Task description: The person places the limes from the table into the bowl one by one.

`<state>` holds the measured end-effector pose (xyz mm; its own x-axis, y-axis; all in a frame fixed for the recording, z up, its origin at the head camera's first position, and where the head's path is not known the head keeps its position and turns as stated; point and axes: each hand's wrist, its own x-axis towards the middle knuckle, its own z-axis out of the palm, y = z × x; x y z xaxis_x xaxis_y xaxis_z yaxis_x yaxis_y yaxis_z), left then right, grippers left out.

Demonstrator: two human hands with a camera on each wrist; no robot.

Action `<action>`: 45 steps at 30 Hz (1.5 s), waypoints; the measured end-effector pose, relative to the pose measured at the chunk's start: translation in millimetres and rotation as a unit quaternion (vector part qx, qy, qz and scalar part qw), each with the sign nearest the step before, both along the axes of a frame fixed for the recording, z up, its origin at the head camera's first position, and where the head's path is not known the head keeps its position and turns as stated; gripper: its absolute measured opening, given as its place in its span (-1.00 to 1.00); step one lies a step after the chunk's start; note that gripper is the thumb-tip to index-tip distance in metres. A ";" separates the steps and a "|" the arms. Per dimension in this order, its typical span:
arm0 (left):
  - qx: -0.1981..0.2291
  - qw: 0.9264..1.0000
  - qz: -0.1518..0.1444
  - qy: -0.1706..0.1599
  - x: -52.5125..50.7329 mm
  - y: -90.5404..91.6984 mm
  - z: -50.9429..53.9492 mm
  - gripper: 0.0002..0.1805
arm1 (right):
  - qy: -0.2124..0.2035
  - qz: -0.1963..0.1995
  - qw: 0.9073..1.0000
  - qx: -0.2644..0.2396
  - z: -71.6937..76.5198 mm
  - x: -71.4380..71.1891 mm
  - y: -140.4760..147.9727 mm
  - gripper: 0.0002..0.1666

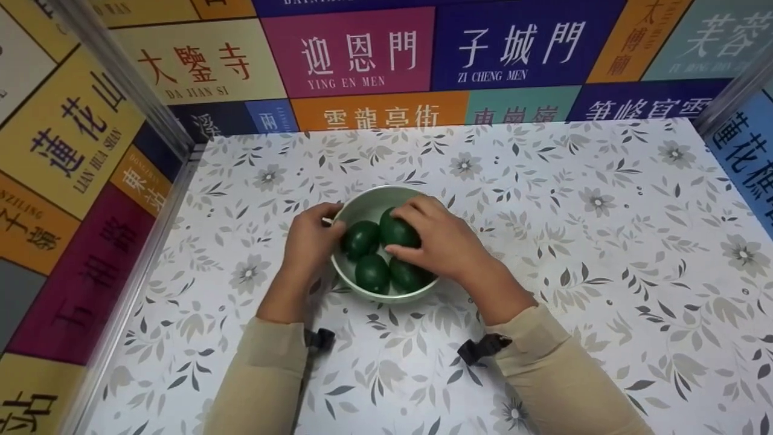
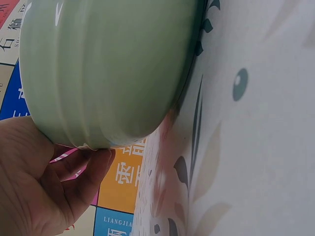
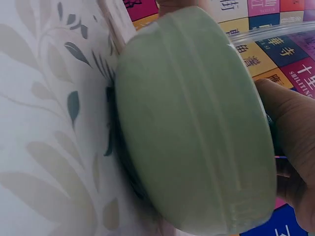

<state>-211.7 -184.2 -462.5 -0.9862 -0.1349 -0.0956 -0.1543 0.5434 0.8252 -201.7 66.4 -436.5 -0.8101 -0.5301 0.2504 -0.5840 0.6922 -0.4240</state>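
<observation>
A pale green bowl [image 1: 363,207] stands on the table with several smooth, dark green oval fruits, avocado-like, inside it. My left hand [image 1: 309,240] grips the bowl's left side, thumb at the rim; in the left wrist view its fingers [image 2: 83,182] lie against the outer wall. Over the bowl's right part, my right hand [image 1: 448,240] holds one avocado [image 1: 394,228] between thumb and fingers. Another avocado [image 1: 408,275] is partly covered by that hand. Two more, a left avocado [image 1: 360,240] and a front avocado [image 1: 372,273], lie untouched. In the right wrist view, the bowl [image 3: 192,128] hides most of the fruit.
The table [image 1: 580,241] has a white cover with a printed leaf and flower pattern. Colourful panels [image 1: 356,51] with printed characters rise behind it, and a left panel [image 1: 66,151] and a right panel [image 1: 746,145] border its sides. Black strap buckles [image 1: 483,348] hang at both wrists.
</observation>
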 end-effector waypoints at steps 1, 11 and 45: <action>0.000 1.000 0.000 0.000 -0.3 0.4 -0.1 -0.54 | 0.001 0.000 1.000 0.001 -1.3 0.6 -1.4 -0.34; -0.012 1.000 -0.012 0.025 0.7 2.1 0.3 -0.54 | 0.003 -0.006 1.000 -0.003 -11.3 4.0 -9.6 -0.32; -0.013 1.000 -0.003 0.007 0.3 0.4 0.4 -0.54 | -0.029 0.037 0.998 0.047 -11.7 3.3 -12.9 -0.48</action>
